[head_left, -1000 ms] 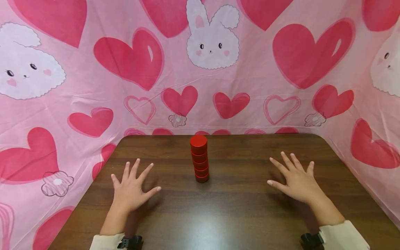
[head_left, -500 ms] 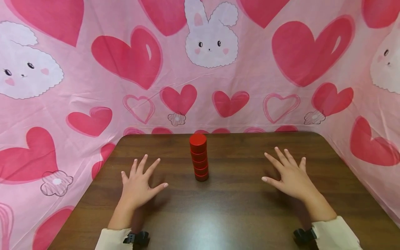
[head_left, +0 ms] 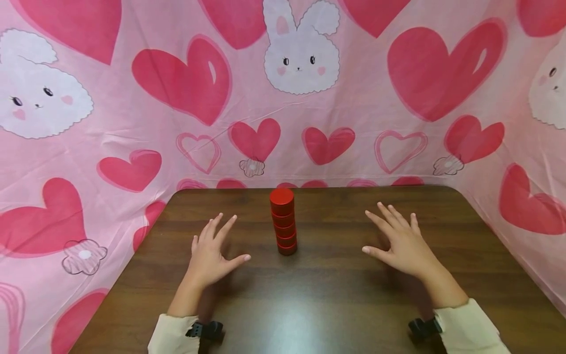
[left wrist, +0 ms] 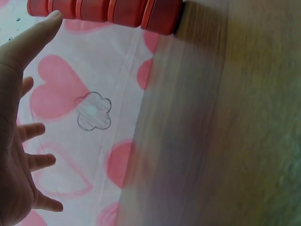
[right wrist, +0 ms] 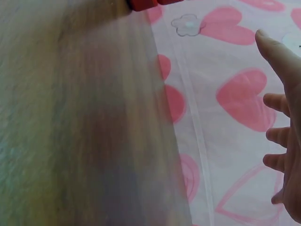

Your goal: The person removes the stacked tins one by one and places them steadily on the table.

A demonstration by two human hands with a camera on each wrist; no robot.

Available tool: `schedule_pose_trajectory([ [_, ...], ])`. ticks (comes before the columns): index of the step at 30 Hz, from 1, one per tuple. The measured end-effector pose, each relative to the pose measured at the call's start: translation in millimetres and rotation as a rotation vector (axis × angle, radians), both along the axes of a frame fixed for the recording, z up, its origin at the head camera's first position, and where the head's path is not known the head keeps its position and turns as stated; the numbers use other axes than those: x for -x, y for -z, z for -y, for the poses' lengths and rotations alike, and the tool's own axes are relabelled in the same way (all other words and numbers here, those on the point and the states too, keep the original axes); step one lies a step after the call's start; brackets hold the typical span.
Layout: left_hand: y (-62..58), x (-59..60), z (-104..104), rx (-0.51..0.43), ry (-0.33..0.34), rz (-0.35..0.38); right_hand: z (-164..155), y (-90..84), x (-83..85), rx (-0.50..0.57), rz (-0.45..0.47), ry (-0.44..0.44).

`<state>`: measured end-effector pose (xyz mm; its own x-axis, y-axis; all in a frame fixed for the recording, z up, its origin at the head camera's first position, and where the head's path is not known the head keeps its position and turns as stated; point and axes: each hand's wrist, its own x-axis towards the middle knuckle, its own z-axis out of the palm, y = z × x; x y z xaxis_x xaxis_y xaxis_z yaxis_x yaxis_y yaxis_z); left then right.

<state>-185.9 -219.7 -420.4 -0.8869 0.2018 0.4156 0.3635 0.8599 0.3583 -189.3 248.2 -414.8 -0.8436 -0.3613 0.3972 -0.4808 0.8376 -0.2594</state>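
A stack of several red round blocks (head_left: 284, 221) stands upright near the middle of the table, leaning very slightly. To its left, my left hand (head_left: 210, 258) is held over the table, fingers spread and thumb pointing toward the stack. My right hand (head_left: 402, 246) hovers on the other side, farther from the stack, with its fingers also spread. Neither hand touches the blocks. In the left wrist view the red blocks (left wrist: 127, 12) run along the top edge, beyond the thumb. Only the lowest red blocks (right wrist: 143, 4) show in the right wrist view.
The dark wooden table (head_left: 287, 300) has rounded far corners. A pink cloth (head_left: 353, 98) printed with hearts and rabbits hangs behind it and on both sides. Each wrist wears a black strap with a small camera (head_left: 212, 330), below a cream sleeve (head_left: 468, 327).
Both hands have moved inward toward the stack and slightly forward, the left hand by more. The red blocks have stayed in place.
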Motion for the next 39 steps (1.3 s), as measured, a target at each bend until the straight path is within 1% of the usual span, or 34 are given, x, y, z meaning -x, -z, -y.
schedule_pose_trajectory([
  [7, 0.8, 5.7, -12, -0.063, 0.065, -0.048, 9, -11.2, 6.9, 0.038, -0.029, -0.059],
  [10, 1.5, 7.5, -17, -0.1, 0.092, -0.045, 12, -17.7, 10.1, 0.055, -0.037, -0.089],
  [16, 3.1, 8.5, -26, -0.18, 0.139, -0.016, 22, -30.6, 15.2, 0.094, -0.042, -0.145],
  [22, 4.3, 11.1, -33, -0.265, 0.172, -0.021, 33, -41.6, 21.3, 0.119, -0.054, -0.203],
  [28, 4.9, 14.9, -40, -0.365, 0.198, 0.006, 45, -51.1, 26.2, 0.153, -0.027, -0.258],
  [32, 5.5, 18.0, -46, -0.401, 0.223, 0.017, 55, -58.6, 28.4, 0.167, -0.007, -0.288],
  [36, 6.5, 20.7, -53, -0.432, 0.255, -0.001, 66, -65.8, 29.9, 0.176, 0.018, -0.314],
  [39, 8.5, 22.8, -58, -0.46, 0.269, -0.032, 72, -69.4, 32.5, 0.177, 0.013, -0.33],
])
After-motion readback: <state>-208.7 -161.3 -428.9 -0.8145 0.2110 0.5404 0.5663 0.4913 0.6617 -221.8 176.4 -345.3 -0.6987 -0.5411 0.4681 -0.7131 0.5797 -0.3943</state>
